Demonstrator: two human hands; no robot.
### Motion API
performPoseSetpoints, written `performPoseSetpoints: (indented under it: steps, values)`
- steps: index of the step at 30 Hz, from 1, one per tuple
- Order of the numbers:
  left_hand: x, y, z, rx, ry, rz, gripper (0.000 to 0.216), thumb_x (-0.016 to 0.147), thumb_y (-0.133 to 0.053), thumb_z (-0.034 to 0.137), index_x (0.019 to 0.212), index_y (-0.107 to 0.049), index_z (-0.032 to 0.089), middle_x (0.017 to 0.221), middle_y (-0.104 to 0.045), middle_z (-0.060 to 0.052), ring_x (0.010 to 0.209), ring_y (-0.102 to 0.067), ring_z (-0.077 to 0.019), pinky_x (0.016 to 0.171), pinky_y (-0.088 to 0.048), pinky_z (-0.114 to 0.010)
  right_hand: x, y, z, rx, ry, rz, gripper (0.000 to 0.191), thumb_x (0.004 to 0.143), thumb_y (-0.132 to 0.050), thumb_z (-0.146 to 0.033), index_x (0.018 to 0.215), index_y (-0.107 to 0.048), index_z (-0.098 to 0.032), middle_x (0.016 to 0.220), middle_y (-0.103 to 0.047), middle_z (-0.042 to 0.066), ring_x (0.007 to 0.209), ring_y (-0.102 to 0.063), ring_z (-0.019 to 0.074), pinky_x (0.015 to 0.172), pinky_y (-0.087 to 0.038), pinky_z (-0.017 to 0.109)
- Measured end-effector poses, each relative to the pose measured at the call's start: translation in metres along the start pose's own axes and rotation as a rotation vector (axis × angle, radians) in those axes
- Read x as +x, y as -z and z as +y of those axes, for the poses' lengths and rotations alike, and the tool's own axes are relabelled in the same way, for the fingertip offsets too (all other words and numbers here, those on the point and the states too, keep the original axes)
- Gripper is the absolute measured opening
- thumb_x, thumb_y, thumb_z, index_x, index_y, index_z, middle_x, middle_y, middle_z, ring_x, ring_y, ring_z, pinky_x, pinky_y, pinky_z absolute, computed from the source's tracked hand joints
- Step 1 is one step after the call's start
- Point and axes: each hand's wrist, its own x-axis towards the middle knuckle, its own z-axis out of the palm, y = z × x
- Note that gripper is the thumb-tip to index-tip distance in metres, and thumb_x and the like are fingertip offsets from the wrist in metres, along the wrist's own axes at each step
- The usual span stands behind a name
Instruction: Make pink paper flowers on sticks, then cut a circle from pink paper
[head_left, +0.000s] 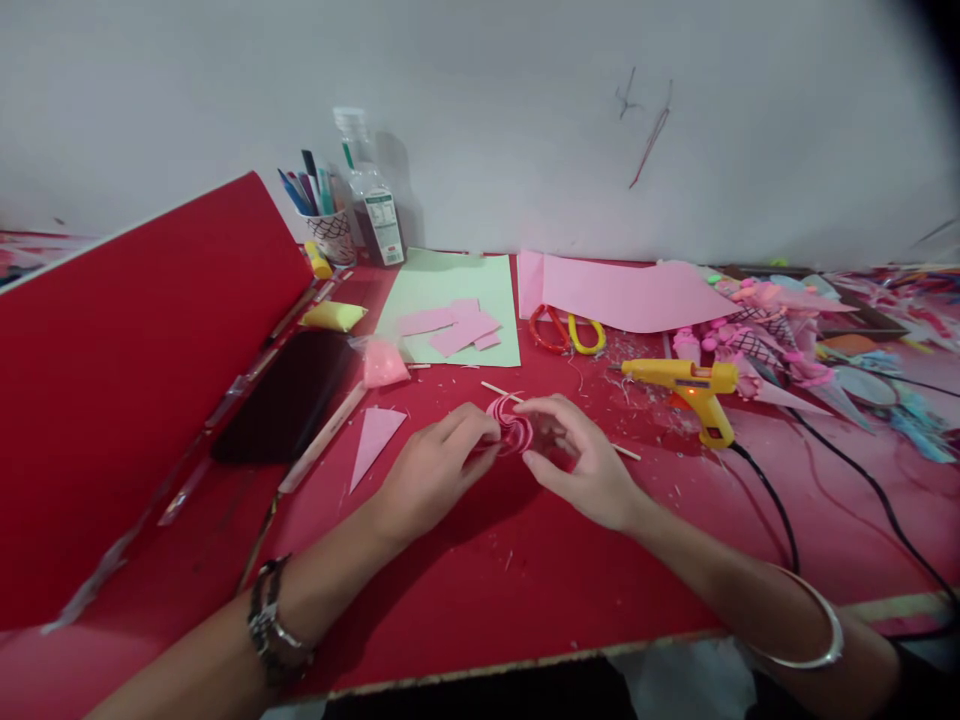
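Both of my hands meet over a small pink paper spiral (512, 428) in the middle of the red table (480, 590). My left hand (435, 470) pinches the spiral's left side. From the right, my right hand (581, 455) holds it with thumb and forefinger. A thin wooden stick (628, 453) lies under the hands, running back left to front right. A pink paper triangle (373, 437) lies just left of my left hand.
A yellow glue gun (690, 388) with black cord stands to the right. Scissors (566, 332), pink paper sheet (622, 293), green sheet (457, 300) with pink scraps lie behind. A large red sheet (127, 370) leans left, beside a black phone (289, 395). Pen cup (328, 232), bottle (371, 195) at the wall.
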Motion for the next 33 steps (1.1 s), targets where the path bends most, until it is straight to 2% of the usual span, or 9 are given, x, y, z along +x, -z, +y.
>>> performPoseSetpoints:
  steps: [5, 9, 13, 17, 20, 23, 29, 33]
  values:
    - [0.0002, 0.0008, 0.0003, -0.050, -0.030, 0.011, 0.007, 0.078, -0.046, 0.012, 0.079, -0.048, 0.019, 0.077, -0.052, 0.001, 0.068, -0.052, -0.0089, 0.060, -0.043, -0.018, -0.0003, -0.0002, -0.0015, -0.003, 0.025, -0.016, 0.041, 0.071, -0.053, -0.011, 0.109, -0.046, -0.024, 0.101, -0.047, 0.005, 0.078, -0.054, 0.0145, 0.069, -0.049, 0.030]
    - [0.0003, 0.0013, 0.0009, -0.087, -0.027, 0.019, 0.010, 0.076, -0.049, 0.009, 0.078, -0.048, 0.019, 0.077, -0.051, 0.002, 0.070, -0.051, -0.0087, 0.061, -0.042, -0.018, -0.0010, 0.0001, -0.0006, 0.029, 0.044, 0.013, 0.034, 0.075, -0.049, -0.012, 0.108, -0.047, -0.022, 0.101, -0.049, 0.006, 0.080, -0.054, 0.0145, 0.072, -0.048, 0.029]
    - [-0.0001, -0.0001, -0.0007, -0.063, -0.038, 0.020, 0.012, 0.075, -0.049, 0.007, 0.078, -0.047, 0.018, 0.081, -0.051, 0.001, 0.073, -0.051, -0.0095, 0.063, -0.043, -0.018, -0.0007, -0.0010, 0.0015, 0.146, -0.003, 0.053, 0.027, 0.080, -0.045, -0.018, 0.107, -0.045, -0.022, 0.100, -0.052, 0.006, 0.078, -0.055, 0.0133, 0.068, -0.049, 0.028]
    - [0.0008, -0.0007, -0.0008, -0.067, -0.095, -0.009, 0.015, 0.077, -0.045, 0.005, 0.083, -0.049, 0.018, 0.086, -0.051, -0.001, 0.079, -0.051, -0.0107, 0.067, -0.044, -0.020, 0.0003, -0.0023, 0.0034, 0.193, -0.063, 0.078, 0.023, 0.079, -0.047, -0.020, 0.102, -0.045, -0.021, 0.099, -0.051, 0.005, 0.076, -0.055, 0.0122, 0.063, -0.048, 0.024]
    - [0.0029, 0.0015, 0.0015, -0.102, -0.112, -0.006, 0.018, 0.079, -0.042, 0.005, 0.085, -0.051, 0.019, 0.090, -0.051, -0.002, 0.082, -0.051, -0.0110, 0.071, -0.044, -0.022, 0.0005, -0.0024, 0.0036, 0.179, -0.073, 0.109, 0.032, 0.074, -0.050, -0.014, 0.103, -0.042, -0.023, 0.097, -0.049, 0.004, 0.076, -0.054, 0.0115, 0.062, -0.048, 0.023]
    - [0.0048, 0.0049, 0.0039, -0.141, -0.058, 0.006, 0.020, 0.077, -0.039, 0.002, 0.080, -0.051, 0.018, 0.088, -0.050, -0.002, 0.082, -0.050, -0.0110, 0.072, -0.043, -0.023, 0.0001, -0.0019, 0.0031, 0.132, -0.050, 0.133, 0.042, 0.070, -0.050, -0.007, 0.107, -0.040, -0.024, 0.098, -0.048, 0.004, 0.082, -0.054, 0.0123, 0.067, -0.047, 0.024]
    - [0.0056, 0.0076, 0.0041, -0.200, 0.039, 0.020, 0.018, 0.079, -0.038, 0.006, 0.078, -0.051, 0.018, 0.087, -0.050, -0.003, 0.080, -0.050, -0.0127, 0.069, -0.043, -0.026, 0.0005, -0.0008, 0.0025, -0.018, 0.024, 0.082, 0.020, 0.072, -0.051, -0.011, 0.090, -0.049, -0.021, 0.089, -0.049, 0.003, 0.081, -0.053, 0.0134, 0.066, -0.047, 0.025]
    - [0.0056, 0.0079, 0.0039, -0.200, 0.053, 0.012, 0.019, 0.079, -0.037, 0.007, 0.079, -0.052, 0.018, 0.089, -0.050, -0.003, 0.082, -0.050, -0.0129, 0.072, -0.043, -0.027, 0.0016, -0.0007, 0.0026, -0.076, 0.063, 0.092, 0.016, 0.072, -0.051, -0.010, 0.085, -0.048, -0.020, 0.086, -0.048, 0.002, 0.078, -0.052, 0.0127, 0.065, -0.047, 0.024]
